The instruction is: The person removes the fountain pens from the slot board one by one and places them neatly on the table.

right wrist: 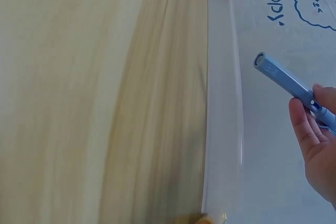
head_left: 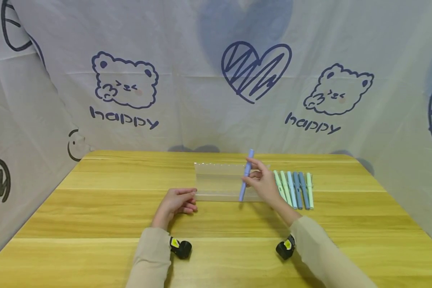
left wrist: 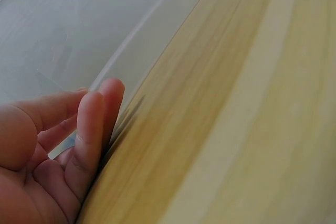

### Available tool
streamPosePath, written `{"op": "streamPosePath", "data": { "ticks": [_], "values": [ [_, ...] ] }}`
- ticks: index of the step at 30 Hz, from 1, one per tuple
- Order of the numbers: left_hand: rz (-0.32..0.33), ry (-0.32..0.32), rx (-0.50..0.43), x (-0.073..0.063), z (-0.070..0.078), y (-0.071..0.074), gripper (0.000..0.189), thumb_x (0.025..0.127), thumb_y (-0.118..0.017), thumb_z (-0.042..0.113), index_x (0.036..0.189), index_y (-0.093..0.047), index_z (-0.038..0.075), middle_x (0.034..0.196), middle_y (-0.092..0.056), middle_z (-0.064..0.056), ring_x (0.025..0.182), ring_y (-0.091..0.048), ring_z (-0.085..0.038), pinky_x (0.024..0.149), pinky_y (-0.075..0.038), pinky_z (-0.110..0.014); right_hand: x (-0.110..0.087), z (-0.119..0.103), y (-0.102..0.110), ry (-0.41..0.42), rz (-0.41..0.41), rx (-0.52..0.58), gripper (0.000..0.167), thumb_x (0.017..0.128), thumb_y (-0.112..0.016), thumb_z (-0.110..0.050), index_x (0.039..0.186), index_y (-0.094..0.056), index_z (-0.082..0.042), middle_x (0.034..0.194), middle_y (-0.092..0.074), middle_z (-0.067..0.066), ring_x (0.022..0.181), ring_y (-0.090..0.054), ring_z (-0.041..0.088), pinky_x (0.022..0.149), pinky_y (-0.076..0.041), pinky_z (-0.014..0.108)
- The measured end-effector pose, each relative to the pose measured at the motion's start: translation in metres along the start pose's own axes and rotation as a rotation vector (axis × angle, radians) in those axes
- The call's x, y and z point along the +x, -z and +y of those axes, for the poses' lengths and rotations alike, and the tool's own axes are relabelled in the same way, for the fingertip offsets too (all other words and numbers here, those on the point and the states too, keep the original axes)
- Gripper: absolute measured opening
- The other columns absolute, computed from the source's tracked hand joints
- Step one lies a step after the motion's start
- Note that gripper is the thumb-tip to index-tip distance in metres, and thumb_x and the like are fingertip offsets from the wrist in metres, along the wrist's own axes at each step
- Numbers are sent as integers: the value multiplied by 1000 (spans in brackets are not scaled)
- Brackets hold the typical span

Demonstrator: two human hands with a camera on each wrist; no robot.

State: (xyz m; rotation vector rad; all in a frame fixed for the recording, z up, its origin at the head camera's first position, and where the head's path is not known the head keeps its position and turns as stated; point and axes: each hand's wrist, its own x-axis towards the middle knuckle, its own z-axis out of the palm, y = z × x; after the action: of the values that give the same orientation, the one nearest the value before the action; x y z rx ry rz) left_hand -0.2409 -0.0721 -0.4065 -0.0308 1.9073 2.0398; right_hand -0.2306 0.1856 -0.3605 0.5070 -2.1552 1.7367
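Observation:
A clear plastic display stand [head_left: 216,184] with a raised back and a low front lip stands mid-table. My left hand [head_left: 178,201] is at its left end, thumb and fingertips on either side of the front lip; the left wrist view shows those fingers [left wrist: 89,119] close up against the plastic. Above the stand's right part, my right hand [head_left: 264,185] pinches a capped lavender pen [head_left: 242,192], tilted, clear of the lip. This pen looks bluer in the right wrist view, one end pointing toward the stand's front lip [right wrist: 224,93].
Several pens in pale green, light blue and grey-blue [head_left: 297,190] lie side by side right of the stand. Behind the wooden table [head_left: 93,212] hangs a pale cloth [head_left: 187,100] with bear and heart drawings. Black wrist cameras [head_left: 183,249] sit by both sleeves.

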Motion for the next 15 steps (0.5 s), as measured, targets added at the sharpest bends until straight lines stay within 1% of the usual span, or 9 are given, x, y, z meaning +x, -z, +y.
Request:
{"op": "streamPosePath", "data": {
  "ticks": [4, 6, 10, 15],
  "values": [
    [6, 8, 0, 0, 1, 0, 34, 91, -49, 3, 121, -47, -12, 65, -58, -8, 51, -60, -13, 47, -52, -22, -4, -12, 6, 0, -2, -29, 52, 74, -61, 19, 122, -45, 12, 96, -51, 29, 68, -59, 26, 57, -51, 49],
    [9, 14, 2, 0, 1, 0, 34, 91, -49, 3, 121, -48, -11, 65, -58, -8, 51, -60, -13, 47, -52, -22, -6, -15, 9, -6, 2, -54, 51, 74, -61, 18, 122, -45, 12, 96, -51, 28, 68, -59, 26, 58, -51, 49],
    [5, 14, 4, -1, 1, -1, 33, 91, -49, 3, 121, -48, -11, 65, -58, -7, 51, -60, -14, 47, -52, -22, -8, -14, 17, -5, 12, -74, 50, 74, -61, 17, 121, -45, 13, 96, -52, 29, 68, -59, 20, 56, -52, 47],
    [-5, 3, 0, 0, 1, 0, 34, 91, -49, 3, 122, -47, -12, 64, -58, -7, 51, -60, -13, 47, -52, -22, -8, 5, 30, 21, 11, -46, 52, 74, -63, 15, 123, -45, 10, 96, -51, 28, 65, -58, 10, 53, -53, 44]
  ]
}}
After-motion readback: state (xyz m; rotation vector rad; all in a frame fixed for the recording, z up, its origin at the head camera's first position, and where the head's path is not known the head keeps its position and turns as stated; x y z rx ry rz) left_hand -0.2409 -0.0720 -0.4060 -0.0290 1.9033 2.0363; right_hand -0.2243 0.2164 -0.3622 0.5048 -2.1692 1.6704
